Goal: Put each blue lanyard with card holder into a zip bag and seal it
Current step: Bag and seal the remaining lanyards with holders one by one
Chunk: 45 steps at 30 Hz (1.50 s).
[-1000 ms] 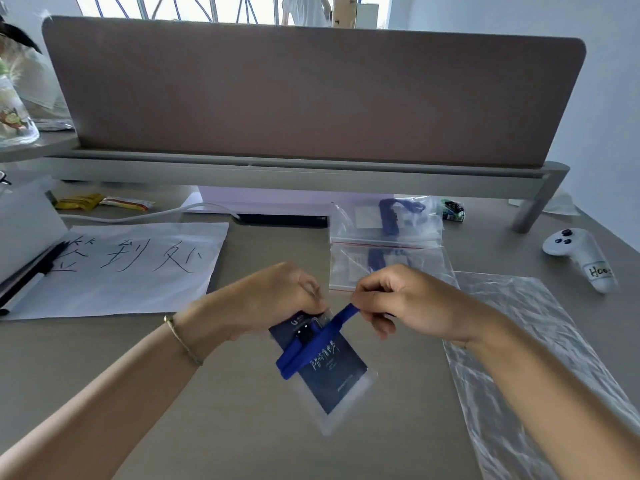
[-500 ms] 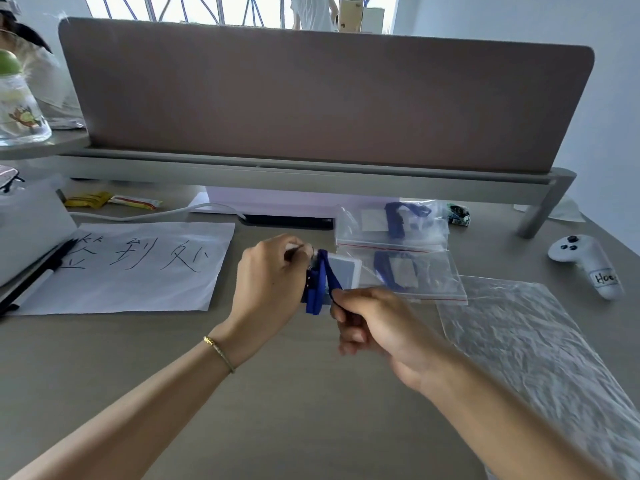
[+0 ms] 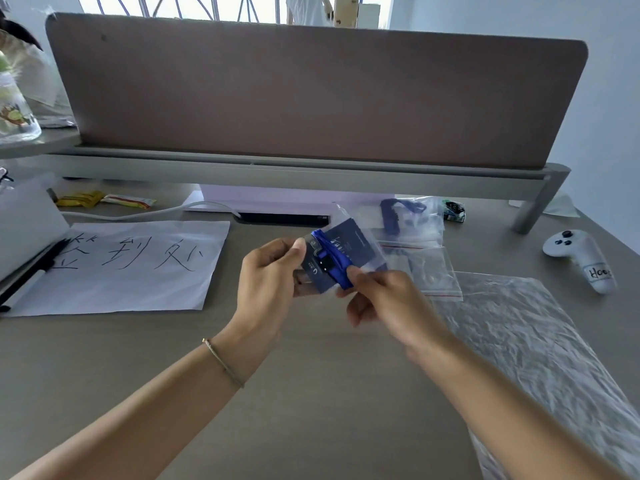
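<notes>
Above the desk's middle I hold a clear card holder with a dark blue card [image 3: 346, 245]. A blue lanyard [image 3: 334, 258] is wrapped across it. My left hand [image 3: 270, 275] grips the holder's left end between thumb and fingers. My right hand [image 3: 377, 296] pinches the lanyard's lower end against the card. Behind them lie two zip bags, each with a blue lanyard inside: a far bag [image 3: 405, 220] and a nearer bag [image 3: 429, 271] with a red seal line.
A crinkled clear plastic sheet [image 3: 533, 341] covers the desk at right. A white controller [image 3: 581, 259] lies far right. A paper with handwritten characters [image 3: 128, 265] and a black pen [image 3: 31, 268] are at left. A brown divider panel [image 3: 311, 95] on a grey rail closes off the back.
The card holder has turned from edge-on to flat, its dark face now showing. The lanyard is wound tighter across it and my right hand has shifted to its lower end.
</notes>
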Motion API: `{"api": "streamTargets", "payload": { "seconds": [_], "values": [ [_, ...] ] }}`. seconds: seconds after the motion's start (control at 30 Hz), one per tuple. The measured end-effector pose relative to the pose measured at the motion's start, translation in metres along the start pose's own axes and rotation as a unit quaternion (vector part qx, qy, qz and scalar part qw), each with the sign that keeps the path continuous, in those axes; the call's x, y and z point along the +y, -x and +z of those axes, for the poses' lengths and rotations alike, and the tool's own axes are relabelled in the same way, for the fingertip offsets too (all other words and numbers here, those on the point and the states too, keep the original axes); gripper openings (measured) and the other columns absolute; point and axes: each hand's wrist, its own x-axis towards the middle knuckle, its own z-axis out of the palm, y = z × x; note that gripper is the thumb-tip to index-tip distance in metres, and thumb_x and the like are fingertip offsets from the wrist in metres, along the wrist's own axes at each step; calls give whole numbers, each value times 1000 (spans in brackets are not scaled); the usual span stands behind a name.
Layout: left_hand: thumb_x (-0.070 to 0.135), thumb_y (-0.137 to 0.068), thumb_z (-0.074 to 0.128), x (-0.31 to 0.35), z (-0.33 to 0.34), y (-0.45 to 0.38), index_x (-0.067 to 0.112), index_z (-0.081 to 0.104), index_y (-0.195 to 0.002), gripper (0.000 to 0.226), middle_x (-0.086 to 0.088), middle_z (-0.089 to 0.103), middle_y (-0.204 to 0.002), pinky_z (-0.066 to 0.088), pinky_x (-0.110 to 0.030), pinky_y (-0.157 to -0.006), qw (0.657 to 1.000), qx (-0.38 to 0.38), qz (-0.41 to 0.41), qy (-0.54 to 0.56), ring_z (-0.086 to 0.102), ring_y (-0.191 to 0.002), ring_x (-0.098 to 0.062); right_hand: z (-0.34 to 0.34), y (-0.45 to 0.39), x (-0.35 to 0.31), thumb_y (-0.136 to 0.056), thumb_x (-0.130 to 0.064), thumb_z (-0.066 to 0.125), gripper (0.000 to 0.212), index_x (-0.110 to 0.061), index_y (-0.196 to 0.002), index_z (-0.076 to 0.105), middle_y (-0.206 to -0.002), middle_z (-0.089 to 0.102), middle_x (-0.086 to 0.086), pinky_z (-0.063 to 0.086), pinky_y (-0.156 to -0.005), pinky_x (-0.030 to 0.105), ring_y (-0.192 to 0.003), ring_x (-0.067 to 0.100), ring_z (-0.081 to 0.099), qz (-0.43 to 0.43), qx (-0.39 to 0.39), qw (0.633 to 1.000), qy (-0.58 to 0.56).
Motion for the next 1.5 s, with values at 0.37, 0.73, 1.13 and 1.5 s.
{"api": "streamTargets", "payload": {
  "seconds": [0.37, 0.73, 1.13, 1.5],
  "values": [
    [5, -103, 45, -2, 6, 3, 1, 69, -103, 25, -23, 70, -88, 58, -34, -59, 988, -93, -5, -121, 66, -64, -24, -27, 8, 2, -104, -17, 51, 33, -6, -77, 68, -52, 61, 1, 51, -56, 19, -51, 14, 60, -27, 56, 996, -57],
    [10, -103, 47, -20, 72, 42, 17, 72, -98, 26, -6, 70, -84, 54, -31, -60, 949, -243, 31, -199, 63, -68, -18, -115, 102, 10, -102, -16, 53, 31, -3, -77, 67, -48, 54, 2, 51, -57, 24, -50, 20, 54, -29, 213, 973, -80],
    [60, -75, 69, -37, 124, 136, 37, 62, -87, 27, 20, 56, -90, 47, -22, -72, 729, -428, 269, -462, 57, -81, 0, -173, 223, 55, -99, -11, 54, 28, -3, -76, 66, -55, 57, 5, 44, -59, 33, -46, 23, 50, -3, 335, 932, -137],
    [61, -85, 57, -54, 140, 154, 32, 66, -89, 30, 15, 61, -92, 44, -28, -70, 674, -377, 341, -536, 62, -83, -10, -186, 271, 75, -97, -10, 53, 23, 9, -89, 64, -50, 53, 9, 47, -55, 32, -46, 22, 43, 33, 293, 938, -182]
  ]
}}
